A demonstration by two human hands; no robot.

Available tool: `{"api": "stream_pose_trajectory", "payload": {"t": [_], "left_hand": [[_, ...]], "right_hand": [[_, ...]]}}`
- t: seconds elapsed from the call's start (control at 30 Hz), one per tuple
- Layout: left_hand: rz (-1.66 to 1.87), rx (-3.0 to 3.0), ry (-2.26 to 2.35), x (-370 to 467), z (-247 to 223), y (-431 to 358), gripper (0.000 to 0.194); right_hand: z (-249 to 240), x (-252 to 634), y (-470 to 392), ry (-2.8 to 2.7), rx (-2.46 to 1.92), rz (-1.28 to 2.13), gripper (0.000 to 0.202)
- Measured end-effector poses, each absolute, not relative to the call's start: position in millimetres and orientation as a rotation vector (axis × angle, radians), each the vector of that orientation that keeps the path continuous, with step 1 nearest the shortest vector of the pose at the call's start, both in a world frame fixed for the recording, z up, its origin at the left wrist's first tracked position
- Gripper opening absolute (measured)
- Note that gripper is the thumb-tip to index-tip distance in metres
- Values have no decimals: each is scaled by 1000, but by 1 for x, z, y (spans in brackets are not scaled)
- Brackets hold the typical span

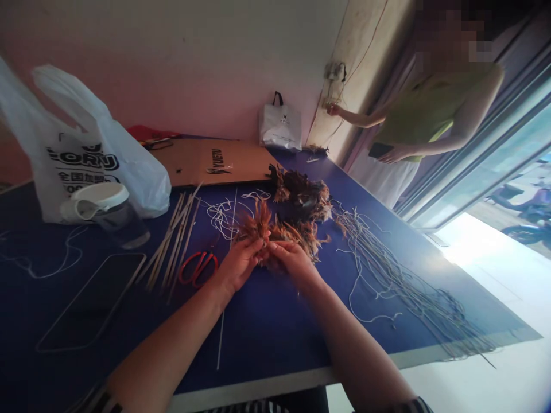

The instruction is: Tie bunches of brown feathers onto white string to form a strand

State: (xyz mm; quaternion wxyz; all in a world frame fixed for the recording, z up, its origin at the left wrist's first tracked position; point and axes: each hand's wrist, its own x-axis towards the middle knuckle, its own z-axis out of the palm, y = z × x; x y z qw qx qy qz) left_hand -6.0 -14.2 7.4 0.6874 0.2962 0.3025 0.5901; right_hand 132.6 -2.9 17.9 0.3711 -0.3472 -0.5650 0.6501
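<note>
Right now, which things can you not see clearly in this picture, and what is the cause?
Head view:
- Lower ends of the held feathers: hidden by the left hand and right hand.
- Contents of the white plastic bag: hidden by its sides.
- Motorbike: blurred, cut off by the right edge.

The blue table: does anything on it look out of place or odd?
The white string beyond the red scissors lies in a messy tangle, and the strand bundle at right pokes past the edge of the table. Nothing looks spilled.
</note>
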Motion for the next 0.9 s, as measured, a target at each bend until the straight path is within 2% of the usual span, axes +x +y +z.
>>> {"api": "stream_pose_trajectory", "payload": {"t": [0.3, 0.43, 0.9], "left_hand": [[1172, 800, 561, -6, 13, -21, 31], [1111, 894, 571, -9, 17, -23, 19], [1169, 938, 568, -3, 21, -29, 21]], "right_hand": [[9, 134, 3, -1100, -736, 2034, 27], [10, 136, 3, -1085, -747, 2082, 23], [8, 133, 1, -823, -611, 2142, 22]]}}
